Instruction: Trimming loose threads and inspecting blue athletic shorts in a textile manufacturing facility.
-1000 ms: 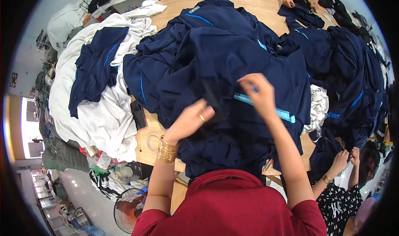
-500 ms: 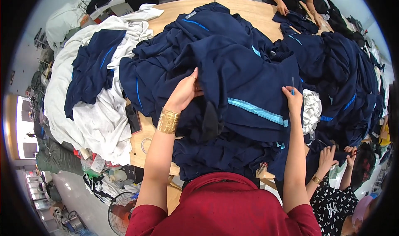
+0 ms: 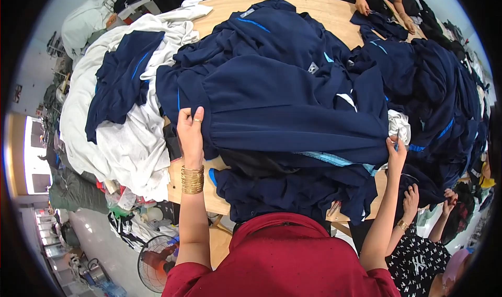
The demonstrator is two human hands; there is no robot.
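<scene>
A navy garment [image 3: 293, 117] is stretched sideways in front of me, with a light-blue strip along its lower edge. My left hand [image 3: 190, 132] pinches its left end, thumb on top; gold bangles circle that wrist. Its right end is held by my right hand [image 3: 396, 149], which also has a slim, dark pointed tool with a blue part [image 3: 398, 138] sticking up from the fingers; the tool's exact kind is too small to make out. Beneath and behind lies a heap of more navy garments [image 3: 251, 41], some with bright blue strips.
White cloth [image 3: 125, 156] with a navy piece [image 3: 123, 83] on it covers the left side. A second navy pile [image 3: 418, 88] is at right, by a white bundle [image 3: 400, 125]. Co-workers' hands [image 3: 410, 200] handle navy cloth at lower right and far right. A fan [image 3: 154, 263] stands lower left.
My left hand has moved left and down, drawing the garment out flat. My right hand has shifted right and lower. The cloth folded over between them is now spread, covering much of the light-blue strip.
</scene>
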